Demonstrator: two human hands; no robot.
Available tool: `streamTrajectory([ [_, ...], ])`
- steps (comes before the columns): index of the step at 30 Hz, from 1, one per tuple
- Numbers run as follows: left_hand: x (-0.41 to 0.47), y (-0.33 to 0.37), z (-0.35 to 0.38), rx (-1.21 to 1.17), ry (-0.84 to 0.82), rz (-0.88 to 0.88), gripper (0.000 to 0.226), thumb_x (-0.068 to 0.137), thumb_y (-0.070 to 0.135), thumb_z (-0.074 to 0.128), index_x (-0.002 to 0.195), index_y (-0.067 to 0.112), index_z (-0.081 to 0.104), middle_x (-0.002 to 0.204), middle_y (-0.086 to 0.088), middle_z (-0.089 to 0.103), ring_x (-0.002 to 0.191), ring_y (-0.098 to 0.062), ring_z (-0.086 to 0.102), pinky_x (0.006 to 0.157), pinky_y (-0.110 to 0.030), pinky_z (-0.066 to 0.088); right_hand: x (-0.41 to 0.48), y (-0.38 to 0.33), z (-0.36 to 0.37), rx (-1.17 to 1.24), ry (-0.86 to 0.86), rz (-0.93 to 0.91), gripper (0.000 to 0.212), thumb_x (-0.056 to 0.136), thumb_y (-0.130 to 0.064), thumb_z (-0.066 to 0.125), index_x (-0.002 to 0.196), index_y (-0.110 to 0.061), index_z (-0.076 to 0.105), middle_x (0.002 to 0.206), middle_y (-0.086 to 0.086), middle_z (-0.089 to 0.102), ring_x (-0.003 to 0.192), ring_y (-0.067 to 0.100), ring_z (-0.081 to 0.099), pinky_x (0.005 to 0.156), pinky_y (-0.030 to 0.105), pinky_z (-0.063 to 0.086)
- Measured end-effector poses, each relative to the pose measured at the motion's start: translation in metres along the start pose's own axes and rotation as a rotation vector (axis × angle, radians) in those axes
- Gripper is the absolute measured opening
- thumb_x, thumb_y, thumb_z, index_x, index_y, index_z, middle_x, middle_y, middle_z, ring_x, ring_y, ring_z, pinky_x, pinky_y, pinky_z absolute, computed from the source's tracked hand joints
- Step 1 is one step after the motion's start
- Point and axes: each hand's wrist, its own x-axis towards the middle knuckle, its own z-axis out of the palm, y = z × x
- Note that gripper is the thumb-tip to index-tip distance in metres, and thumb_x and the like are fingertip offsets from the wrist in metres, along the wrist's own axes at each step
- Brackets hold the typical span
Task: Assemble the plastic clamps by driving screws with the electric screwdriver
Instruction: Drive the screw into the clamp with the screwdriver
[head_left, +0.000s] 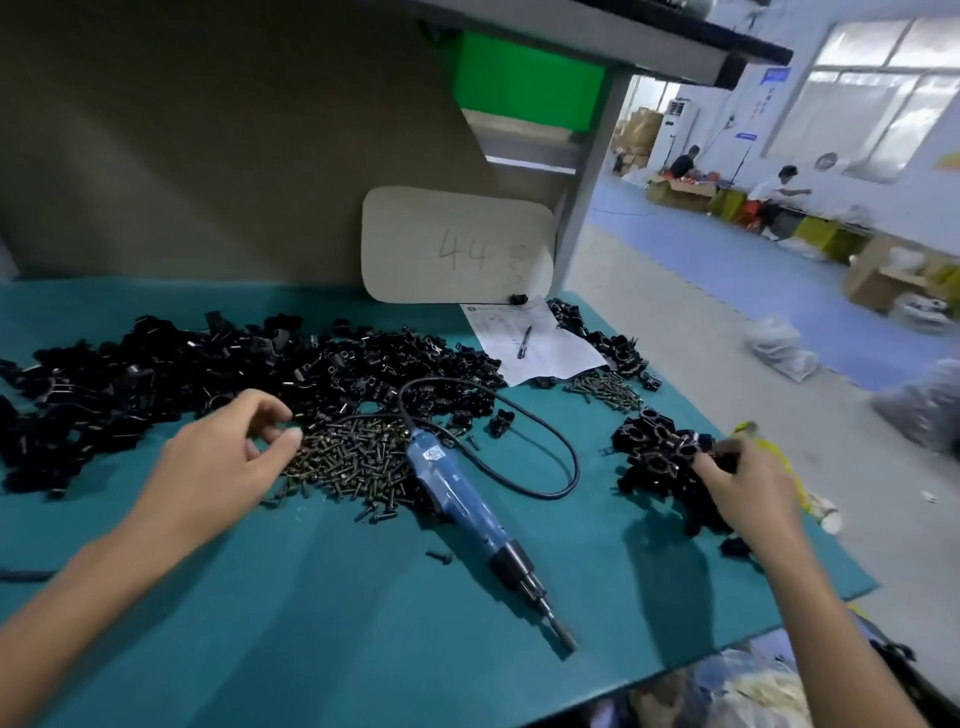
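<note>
Your bench is covered with a teal mat (363, 623), backed by a brown cardboard wall (208, 156) with a grey shelf (623, 31) overhead. A rounded card (457, 244) marked "44" leans against that wall. Below it lies a paper sheet (540, 358) with a pen (524, 341) on it.

The big heap of black plastic clamps (208, 374) spreads across the far left of the mat. The screws (353, 457) lie in a pile just in front of it. The electric screwdriver (457, 493) lies flat on the mat between your arms, its rear end on the screw pile and its bit pointing toward the near edge. Its black cord (566, 452) loops to the right, and neither hand touches the tool.

Your left hand (228, 457) hovers at the left edge of the screws with its fingers loosely curled and thumb and forefinger apart — nothing shows between them.

Your right hand (748, 483) reaches into a smaller clamp pile (660, 457) near the mat's right edge. The fingers there are blurred, so you may be gripping a clamp, but I cannot tell.

Off to the right the room opens onto a blue floor (701, 234) under large windows (872, 88). Two people (779, 187) sit among cardboard boxes (675, 189) by the far wall.
</note>
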Motion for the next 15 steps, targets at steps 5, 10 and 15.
streamTrajectory([
  [5, -0.002, -0.019, 0.008, 0.055, -0.007, -0.060, 0.014, 0.091, 0.032, 0.070, 0.084, 0.036, 0.058, 0.076, 0.022, 0.064, 0.065, -0.001, 0.059, 0.060, -0.028, 0.043, 0.010, 0.040, 0.003, -0.058, -0.003, 0.062, 0.038, 0.096, -0.036, 0.069, 0.112, -0.002, 0.065, 0.096, 0.016, 0.065, 0.080, 0.029, 0.052, 0.067, 0.039, 0.036],
  [10, 0.002, -0.041, 0.018, 0.066, -0.013, -0.114, 0.012, 0.092, 0.030, 0.068, 0.086, 0.035, 0.059, 0.085, 0.020, 0.064, 0.074, -0.005, 0.060, 0.068, -0.033, 0.046, -0.002, 0.042, 0.023, -0.095, -0.127, -0.007, 0.055, 0.086, -0.025, 0.082, 0.131, -0.002, 0.060, 0.130, 0.027, 0.054, 0.108, 0.042, 0.059, 0.088, 0.045, 0.048],
  [15, 0.011, -0.078, 0.015, 0.196, -0.020, -0.156, 0.007, 0.093, 0.028, 0.065, 0.099, 0.026, 0.062, 0.102, 0.005, 0.062, 0.103, -0.021, 0.057, 0.091, -0.045, 0.050, -0.008, 0.029, 0.032, -0.173, -0.031, -0.008, 0.074, 0.077, -0.027, 0.089, 0.139, -0.006, 0.056, 0.129, 0.030, 0.051, 0.119, 0.050, 0.050, 0.100, 0.056, 0.048],
])
